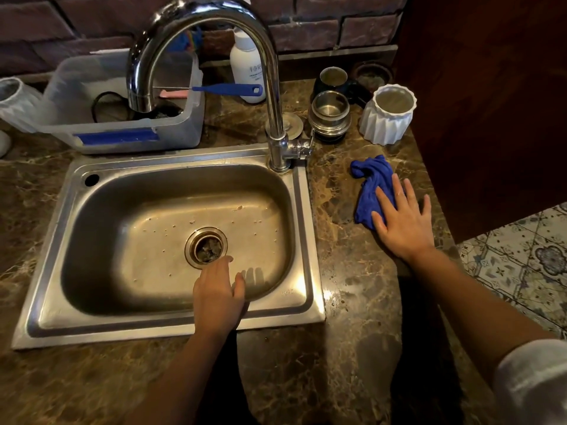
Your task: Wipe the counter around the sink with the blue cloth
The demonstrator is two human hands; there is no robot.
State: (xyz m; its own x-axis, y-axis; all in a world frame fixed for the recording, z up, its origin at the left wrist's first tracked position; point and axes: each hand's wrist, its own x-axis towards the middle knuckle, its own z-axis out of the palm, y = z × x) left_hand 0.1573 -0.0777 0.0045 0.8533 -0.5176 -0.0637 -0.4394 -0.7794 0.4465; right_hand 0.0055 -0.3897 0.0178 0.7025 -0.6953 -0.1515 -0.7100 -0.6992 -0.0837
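Counter wipe under way, right of the sink (171, 328).
The blue cloth (372, 191) is pressed flat onto the counter (346, 271) by the right hand (402, 222); the left hand (217, 294) hangs relaxed, empty. Other sides seem left.

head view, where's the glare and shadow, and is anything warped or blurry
Head view: bright glare streaks the faucet and a wet patch of counter; the left hand casts a finger shadow inside the sink; wide-angle distortion bows the sink's edges; the sleeve at bottom right is soft and washed out; the right hand and blue cloth look sharp.
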